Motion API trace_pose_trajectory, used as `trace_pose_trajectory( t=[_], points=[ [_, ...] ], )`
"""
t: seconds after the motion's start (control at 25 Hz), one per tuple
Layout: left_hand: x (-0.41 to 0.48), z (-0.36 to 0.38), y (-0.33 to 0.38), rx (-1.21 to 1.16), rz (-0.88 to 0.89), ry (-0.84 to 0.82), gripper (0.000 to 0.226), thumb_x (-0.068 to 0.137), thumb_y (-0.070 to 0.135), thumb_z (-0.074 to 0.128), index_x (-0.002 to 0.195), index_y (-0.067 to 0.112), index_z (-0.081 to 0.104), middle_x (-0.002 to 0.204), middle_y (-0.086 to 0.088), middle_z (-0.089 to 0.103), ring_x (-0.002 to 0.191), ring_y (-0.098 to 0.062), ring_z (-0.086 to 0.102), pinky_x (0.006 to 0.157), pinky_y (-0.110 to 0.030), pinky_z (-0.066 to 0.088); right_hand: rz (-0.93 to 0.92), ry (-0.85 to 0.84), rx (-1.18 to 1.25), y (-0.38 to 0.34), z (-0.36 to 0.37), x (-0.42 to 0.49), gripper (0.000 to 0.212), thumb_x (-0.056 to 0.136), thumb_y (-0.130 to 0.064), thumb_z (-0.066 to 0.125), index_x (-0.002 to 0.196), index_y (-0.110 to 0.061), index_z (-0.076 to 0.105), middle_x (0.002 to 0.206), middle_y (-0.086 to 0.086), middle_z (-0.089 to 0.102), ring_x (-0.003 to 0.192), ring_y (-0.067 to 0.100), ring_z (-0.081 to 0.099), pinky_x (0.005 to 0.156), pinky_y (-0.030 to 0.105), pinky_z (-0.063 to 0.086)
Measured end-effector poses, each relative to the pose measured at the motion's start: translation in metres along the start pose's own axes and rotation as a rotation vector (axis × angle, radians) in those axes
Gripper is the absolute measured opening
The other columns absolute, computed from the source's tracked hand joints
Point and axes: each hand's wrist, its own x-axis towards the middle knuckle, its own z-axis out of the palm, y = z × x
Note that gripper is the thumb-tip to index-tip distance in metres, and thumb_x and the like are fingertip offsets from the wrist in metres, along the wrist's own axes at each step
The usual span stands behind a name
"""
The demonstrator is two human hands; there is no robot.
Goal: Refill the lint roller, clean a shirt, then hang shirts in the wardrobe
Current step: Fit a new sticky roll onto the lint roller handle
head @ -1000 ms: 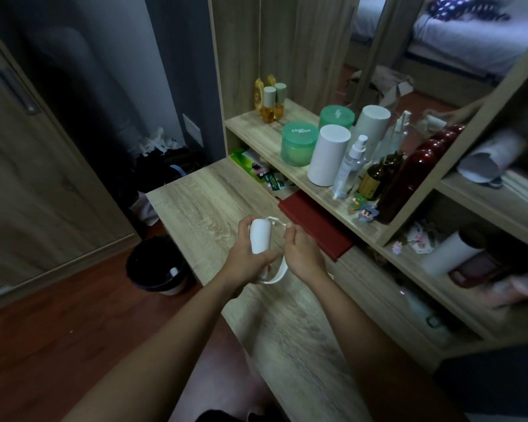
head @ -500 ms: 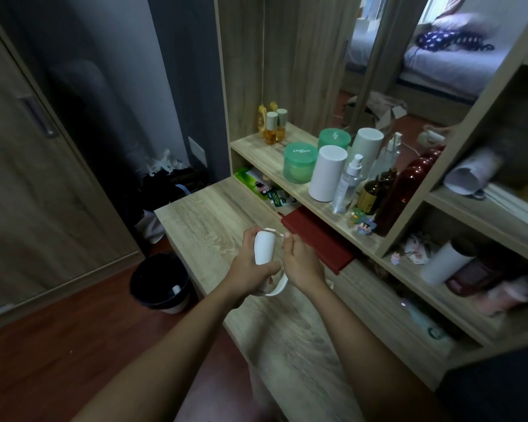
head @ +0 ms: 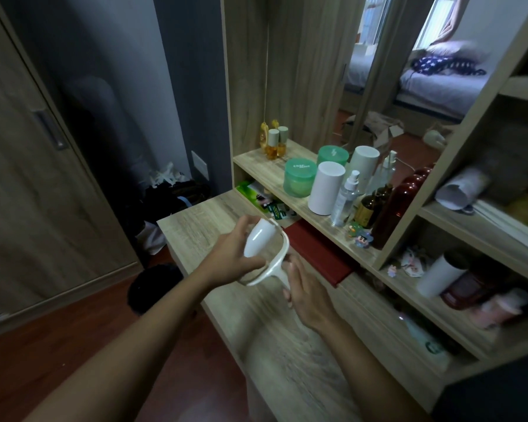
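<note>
Left hand (head: 233, 255): fingers curled round white roll of lint roller (head: 260, 241), tilted, held above wooden desk (head: 200, 226). Right hand (head: 307, 292): thumb and fingers grasp handle end, motion-blurred. Red book (head: 317, 254) just beyond.

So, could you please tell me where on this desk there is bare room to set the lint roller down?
The desk top is bare left of the red book, out to its far left corner, and again on the near stretch between the lint roller and you. The shelf above is crowded with green jars, a white canister and bottles.
</note>
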Motion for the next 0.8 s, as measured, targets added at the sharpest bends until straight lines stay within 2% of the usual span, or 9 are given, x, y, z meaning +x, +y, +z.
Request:
trace_pose_trajectory(
  t=[0.08, 0.16, 0.2, 0.32, 0.44, 0.6, 0.68, 0.8],
  points=[
    [0.005, -0.012, -0.001, 0.128, 0.092, -0.031, 0.066, 0.071, 0.019, 0.072, 0.126, 0.032, 0.038, 0.091, -0.004, 0.063, 0.072, -0.022, 0.06, 0.06, -0.032, 0.045, -0.102, -0.015, 0.068, -0.006, 0.009, -0.013, 0.02, 0.098, -0.031, 0.031, 0.09, -0.026, 0.048, 0.061, -0.011, 0.048, 0.053, 0.004, 0.042, 0.056, 0.028, 0.04],
    [0.007, -0.015, 0.0, 0.188, 0.17, -0.069, 0.069, 0.072, 0.019, 0.071, 0.131, 0.031, 0.038, 0.09, -0.002, 0.064, 0.071, -0.025, 0.06, 0.063, -0.037, 0.046, -0.174, 0.021, 0.058, -0.009, 0.018, -0.019, 0.024, 0.099, -0.017, 0.035, 0.08, -0.031, 0.04, 0.058, -0.015, 0.048, 0.048, 0.003, 0.039, 0.048, 0.013, 0.028],
    [0.007, -0.015, 0.001, 0.199, 0.195, -0.086, 0.069, 0.072, 0.019, 0.07, 0.132, 0.03, 0.038, 0.092, -0.001, 0.063, 0.071, -0.023, 0.06, 0.062, -0.037, 0.047, -0.189, 0.038, 0.046, -0.009, 0.021, -0.02, 0.025, 0.098, -0.016, 0.035, 0.079, -0.033, 0.037, 0.058, -0.018, 0.048, 0.047, 0.003, 0.039, 0.047, 0.01, 0.025],
    [0.003, -0.012, 0.002, 0.253, 0.251, -0.125, 0.068, 0.073, 0.019, 0.069, 0.133, 0.029, 0.037, 0.1, 0.012, 0.053, 0.072, -0.018, 0.059, 0.062, -0.032, 0.049, -0.203, 0.056, 0.041, -0.006, 0.024, -0.023, 0.021, 0.097, -0.02, 0.034, 0.08, -0.032, 0.036, 0.055, -0.018, 0.045, 0.045, 0.003, 0.038, 0.046, 0.012, 0.026],
    [0.001, -0.011, 0.002, 0.291, 0.281, -0.12, 0.067, 0.073, 0.019, 0.067, 0.132, 0.028, 0.037, 0.097, 0.009, 0.055, 0.07, -0.015, 0.057, 0.06, -0.03, 0.048, -0.197, 0.037, 0.083, -0.004, 0.025, -0.024, 0.016, 0.096, -0.023, 0.033, 0.085, -0.019, 0.043, 0.054, -0.017, 0.045, 0.045, 0.004, 0.038, 0.046, 0.013, 0.026],
    [-0.002, -0.012, 0.007, 0.27, 0.314, -0.069, 0.066, 0.072, 0.022, 0.067, 0.131, 0.03, 0.038, 0.094, 0.008, 0.055, 0.071, -0.015, 0.057, 0.06, -0.029, 0.047, -0.2, 0.057, 0.099, -0.004, 0.022, -0.024, 0.034, 0.095, -0.034, 0.03, 0.095, -0.004, 0.047, 0.056, -0.017, 0.045, 0.047, 0.005, 0.038, 0.047, 0.017, 0.027],
    [-0.004, -0.012, 0.009, 0.251, 0.304, -0.071, 0.067, 0.073, 0.024, 0.067, 0.132, 0.031, 0.037, 0.1, 0.008, 0.056, 0.074, -0.016, 0.058, 0.061, -0.03, 0.048, -0.211, 0.069, 0.108, -0.003, 0.022, -0.024, 0.037, 0.093, -0.038, 0.03, 0.094, -0.005, 0.047, 0.054, -0.015, 0.044, 0.046, 0.005, 0.036, 0.047, 0.018, 0.027],
    [-0.004, -0.01, 0.007, 0.312, 0.288, -0.1, 0.067, 0.075, 0.026, 0.066, 0.132, 0.034, 0.033, 0.107, 0.001, 0.061, 0.076, -0.016, 0.058, 0.063, -0.033, 0.05, -0.184, 0.056, 0.17, -0.003, 0.026, -0.028, 0.03, 0.091, -0.043, 0.03, 0.086, -0.017, 0.044, 0.051, -0.012, 0.041, 0.044, 0.005, 0.031, 0.045, 0.022, 0.025]
  ],
)
